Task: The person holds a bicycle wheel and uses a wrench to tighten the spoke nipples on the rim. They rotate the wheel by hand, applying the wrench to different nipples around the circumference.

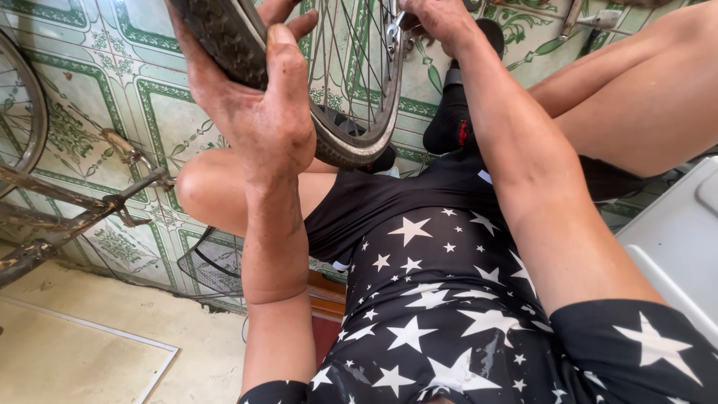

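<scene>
Closest in, the person sits low in black clothes printed with white stars, both bare knees spread apart. The left hand (258, 112) is wrapped over the black tyre (217, 34) of a bicycle wheel (351, 97), thumb laid along the near side and fingers (299, 26) curled over the tread, so the tyre sits right in the grip. The right hand (437, 19) reaches to the middle of the same wheel, among the spokes by the hub; its fingers are cut off by the top edge, so I cannot tell whether they are closed on anything. The wheel stands upright between the knees, its silver rim (366, 146) low against the thigh.

Beyond lies a floor of green-patterned tiles (157, 112), with plain concrete floor (112, 344) at the near left. One wire basket (213, 262) lies under the left knee. Further left, one rusty bicycle frame (67, 213) rests on the tiles with a second wheel (26, 112) at the edge. A grey-white panel (677, 239) shows on the right.
</scene>
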